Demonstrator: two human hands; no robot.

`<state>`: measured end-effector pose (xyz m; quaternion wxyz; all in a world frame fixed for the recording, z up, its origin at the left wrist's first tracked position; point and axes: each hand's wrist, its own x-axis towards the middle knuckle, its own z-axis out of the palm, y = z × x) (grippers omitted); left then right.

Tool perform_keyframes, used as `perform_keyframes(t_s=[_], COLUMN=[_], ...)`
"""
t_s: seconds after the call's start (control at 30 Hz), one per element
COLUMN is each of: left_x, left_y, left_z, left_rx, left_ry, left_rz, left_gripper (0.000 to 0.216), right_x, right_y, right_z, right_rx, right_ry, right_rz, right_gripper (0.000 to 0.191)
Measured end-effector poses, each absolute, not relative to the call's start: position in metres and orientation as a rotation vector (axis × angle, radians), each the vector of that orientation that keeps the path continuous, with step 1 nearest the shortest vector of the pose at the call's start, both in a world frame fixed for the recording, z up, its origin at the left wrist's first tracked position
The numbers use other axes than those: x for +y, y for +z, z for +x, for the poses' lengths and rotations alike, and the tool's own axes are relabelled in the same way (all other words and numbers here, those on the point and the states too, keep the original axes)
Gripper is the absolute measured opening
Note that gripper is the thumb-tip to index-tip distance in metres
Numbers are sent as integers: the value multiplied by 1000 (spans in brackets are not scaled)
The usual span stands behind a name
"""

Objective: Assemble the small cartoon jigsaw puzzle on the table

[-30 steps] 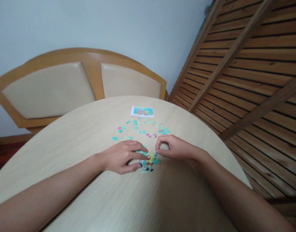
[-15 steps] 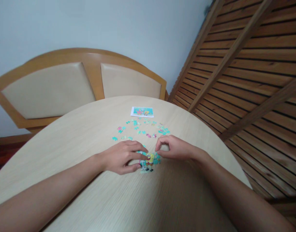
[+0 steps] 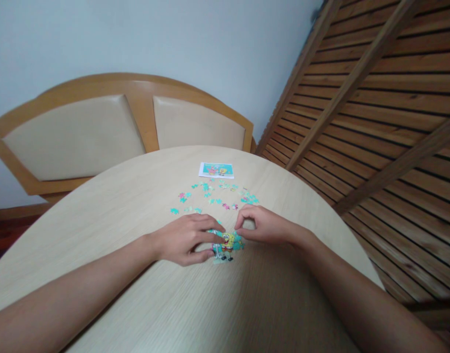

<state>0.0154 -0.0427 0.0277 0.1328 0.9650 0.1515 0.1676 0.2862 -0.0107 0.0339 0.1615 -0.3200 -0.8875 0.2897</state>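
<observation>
A partly joined jigsaw puzzle (image 3: 228, 247) lies flat on the table, showing a yellow cartoon figure on turquoise. My left hand (image 3: 190, 240) rests over its left side with fingers apart, the fingertips on the joined pieces and covering some of them. At the puzzle's upper right edge, my right hand (image 3: 263, 224) has thumb and forefinger closed in a pinch on a turquoise puzzle piece (image 3: 237, 235), mostly hidden by the fingertips.
Several loose puzzle pieces (image 3: 218, 201) are scattered beyond my hands. Behind them lies a picture card (image 3: 216, 170) with two cartoon figures. The round wooden table (image 3: 166, 304) meets a padded bench back (image 3: 140, 88) at the far side; a slatted wooden panel (image 3: 375, 122) stands right.
My right hand has shifted very slightly left, its fingertips closer in at the puzzle's upper right edge. The left hand stays where it was.
</observation>
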Motion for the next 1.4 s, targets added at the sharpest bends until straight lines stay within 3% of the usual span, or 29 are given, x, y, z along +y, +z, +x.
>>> perform_keyframes(t_s=[0.8,0.9,1.03,1.17,1.4], left_x=[-41,-36,-21,-5,4], left_y=[24,22,17,12,12], left_z=[16,13,0,-18,-29], left_rx=[467,734,1430,1885,2039], left_ry=[546,754,998,913,688], left_rz=[2801,2767,2529,2309,2277], left_gripper=[37,28,22,27,30], right_x=[-8,-9,-10,-11,-10], right_y=[30,30,32,34,32], right_z=[286,286,286,286,285], right_rx=[-2584,-2587,-2588,-2591,-2611], right_ry=[751,745,744,747,705], right_rz=[-835,-833,-818,-821,-754], right_gripper=[3,3,5,5,6])
